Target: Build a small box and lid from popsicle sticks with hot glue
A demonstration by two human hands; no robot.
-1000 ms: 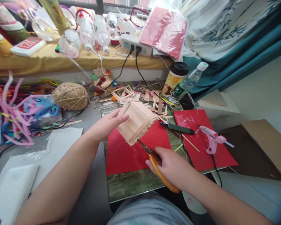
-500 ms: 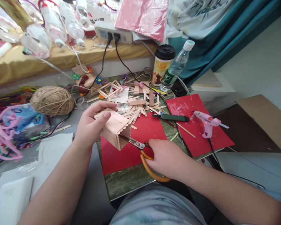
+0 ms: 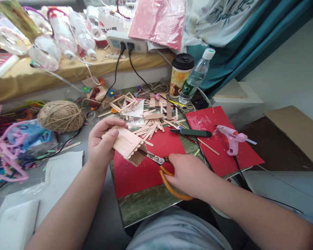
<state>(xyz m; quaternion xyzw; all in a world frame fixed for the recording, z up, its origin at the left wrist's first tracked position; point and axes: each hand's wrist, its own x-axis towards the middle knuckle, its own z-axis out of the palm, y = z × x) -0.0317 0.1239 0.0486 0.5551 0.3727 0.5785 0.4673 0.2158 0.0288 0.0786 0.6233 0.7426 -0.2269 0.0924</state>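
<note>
Where red paper covers green table, craft sticks lie scattered.

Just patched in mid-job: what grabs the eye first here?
At centre, the left hand holds a pale box of glued wooden craft sticks while the right hand works orange-handled scissors against its edge, above a red paper sheet. A pink glue gun lies to the right.

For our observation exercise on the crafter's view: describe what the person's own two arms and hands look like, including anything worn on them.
Both forearms are bare as far as the picture shows, with no sleeves in view. The left hand and right hand wear no gloves, and no rings, watch or bracelets can be seen. The left thumbnail is short and looks unpainted. No markings show.
</note>
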